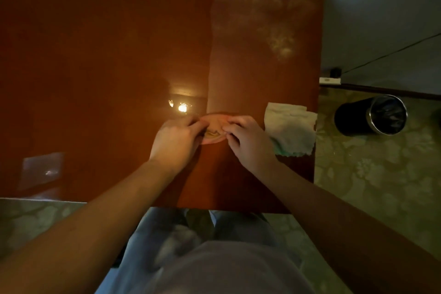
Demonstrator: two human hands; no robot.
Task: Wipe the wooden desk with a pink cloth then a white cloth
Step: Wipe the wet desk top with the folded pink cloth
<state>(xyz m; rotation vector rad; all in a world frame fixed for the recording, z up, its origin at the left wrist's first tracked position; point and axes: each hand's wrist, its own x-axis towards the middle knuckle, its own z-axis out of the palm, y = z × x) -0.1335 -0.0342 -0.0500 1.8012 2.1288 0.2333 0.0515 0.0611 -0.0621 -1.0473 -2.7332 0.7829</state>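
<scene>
Pink cloth (213,135) in both grips, left hand (175,142) and right hand (249,142); white cloth (290,131) at right edge of wooden desk (95,55).

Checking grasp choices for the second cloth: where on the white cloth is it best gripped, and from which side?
Probably the left edge, pinched from above by the right hand, which is just beside it. The white cloth lies spread, slightly creased, on the wooden desk by its right edge, so a top-down pinch on a crease suits it.
</scene>
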